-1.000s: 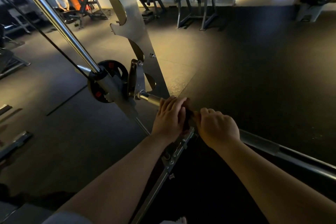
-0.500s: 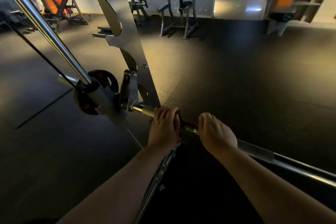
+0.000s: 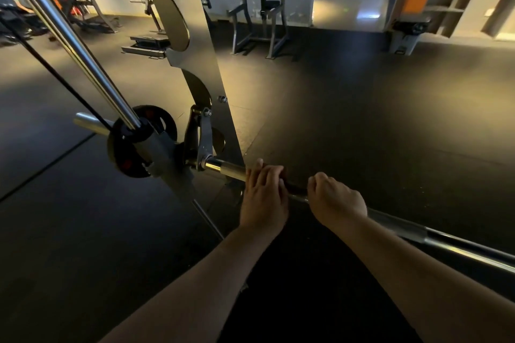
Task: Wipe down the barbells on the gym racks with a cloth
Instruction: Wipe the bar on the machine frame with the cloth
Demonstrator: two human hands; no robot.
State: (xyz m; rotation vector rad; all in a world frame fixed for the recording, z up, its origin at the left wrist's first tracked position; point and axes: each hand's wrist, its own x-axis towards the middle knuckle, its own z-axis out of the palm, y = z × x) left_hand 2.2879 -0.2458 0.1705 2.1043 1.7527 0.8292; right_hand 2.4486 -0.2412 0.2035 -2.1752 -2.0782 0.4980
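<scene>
1. At L end of rack, head view: shows barbell (image 3: 446,239) running from hook (image 3: 204,136) by upright (image 3: 200,69) down to lower R, clear of floor.
2. Shows L hand (image 3: 263,200) w/ grip draped over barbell near hook, fingers curved over top. R hand (image 3: 337,200) just beside, grip fisted round barbell.
3. Can't make out cloth. Dark patch (image 3: 295,189) betw. hands may be it, too dim to tell.
4. Risks, as judged:
   - Sliding L toward hook could pinch fingers at pivot.
   - Pushing hard could roll barbell off its catch.
   - Dim light could leave the stretch near weight plate (image 3: 133,153) missed.
</scene>
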